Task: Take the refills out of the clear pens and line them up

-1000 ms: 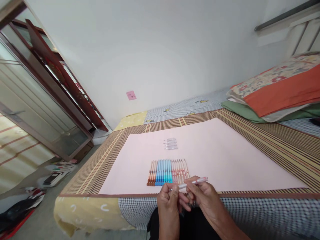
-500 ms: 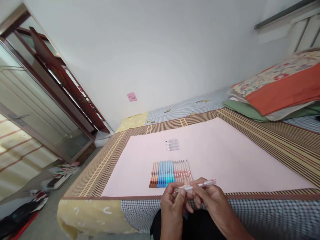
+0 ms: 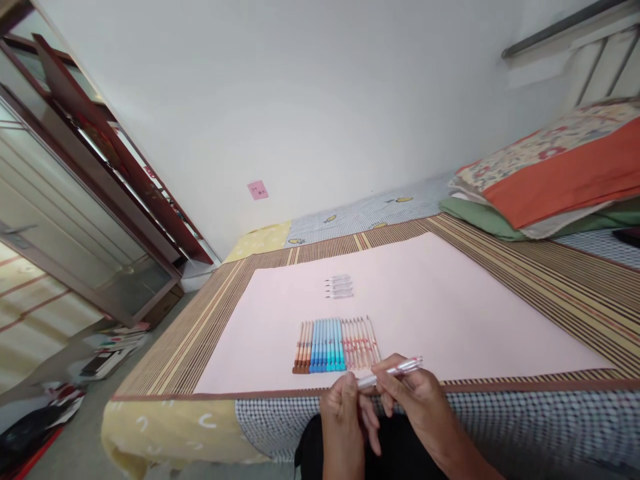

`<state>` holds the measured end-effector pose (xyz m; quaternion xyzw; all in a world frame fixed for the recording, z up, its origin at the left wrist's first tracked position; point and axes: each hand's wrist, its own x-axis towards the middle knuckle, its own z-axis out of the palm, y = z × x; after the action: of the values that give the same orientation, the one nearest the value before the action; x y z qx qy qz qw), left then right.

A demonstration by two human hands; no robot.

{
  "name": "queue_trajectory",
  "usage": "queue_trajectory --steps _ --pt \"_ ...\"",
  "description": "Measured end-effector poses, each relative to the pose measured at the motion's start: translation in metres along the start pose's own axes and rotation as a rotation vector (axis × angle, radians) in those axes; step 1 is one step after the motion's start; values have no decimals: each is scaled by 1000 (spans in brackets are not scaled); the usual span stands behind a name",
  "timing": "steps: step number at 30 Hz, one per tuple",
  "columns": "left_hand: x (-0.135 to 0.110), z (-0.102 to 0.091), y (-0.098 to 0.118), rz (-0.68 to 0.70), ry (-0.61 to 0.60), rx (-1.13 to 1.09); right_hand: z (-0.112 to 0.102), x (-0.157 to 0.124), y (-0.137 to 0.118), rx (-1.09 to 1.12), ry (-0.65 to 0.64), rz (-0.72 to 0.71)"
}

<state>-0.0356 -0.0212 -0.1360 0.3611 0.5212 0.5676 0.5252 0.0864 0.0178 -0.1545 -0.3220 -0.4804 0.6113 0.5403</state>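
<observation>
Pen row on paper, small parts behind, hands in front; bedding right, door left

Taking the middle of the view as the clock center: plain white wall up at 12, with a little pink note stuck on it around 10. Pale door at 9, dark red woodwork between 9 and 10. Folded bedding in orange, floral and green piled up between 2 and 3, grey rail at 2. Black bag-looking thing on the floor at 8, yellow fabric draping over the edge between 7 and 8.
</observation>
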Motion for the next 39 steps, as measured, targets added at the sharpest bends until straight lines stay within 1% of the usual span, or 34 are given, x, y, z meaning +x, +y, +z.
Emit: queue_trajectory --steps 2,4,6,8,11,13,15,16,18,20,23,25,29,31,33,36,38,39 --pt "3 -3 -2 -89 -46 -46 -2 0 -2 -54 -11 -10" --pt "5 -6 -3 -134 -93 -82 -3 1 -2 -58 1 18" --pt "7 -10 -1 -102 -102 -129 -5 3 2 -36 40 62" --pt "8 -12 0 -19 -95 -150 -6 6 8 12 74 107" --pt "9 -13 -2 53 -73 -104 -6 7 14 92 73 150" --pt "8 -12 -5 28 -29 -72 -6 6 14 105 56 147" --pt "9 -11 -8 -44 16 -41 -5 5 13 99 40 122" --pt "9 -11 -9 -73 26 -34 -4 5 13 104 39 114" --pt "10 -10 -8 -92 5 -64 -3 5 12 150 54 115" --pt "9 -8 -6 -52 -52 -120 -2 5 12 229 60 149" --pt "7 -5 1 10 -110 -148 0 4 13 343 19 205" --pt "5 -3 3 27 -89 -156 2 3 12 378 25 223" --pt "5 -1 4 -22 -33 -128 5 0 8 396 114 213" --pt "5 0 3 -27 -27 -147 6 -1 6 418 121 211" --pt "3 2 2 -7 -40 -206 7 -4 3 447 81 217" --pt "-2 5 1 23 -96 -255 11 -9 -3 467 -16 220" --pt "-5 5 -1 31 -96 -244 15 -14 -7 444 -21 204" --pt "-7 5 -3 24 -82 -228 17 -17 -9 429 -3 192"
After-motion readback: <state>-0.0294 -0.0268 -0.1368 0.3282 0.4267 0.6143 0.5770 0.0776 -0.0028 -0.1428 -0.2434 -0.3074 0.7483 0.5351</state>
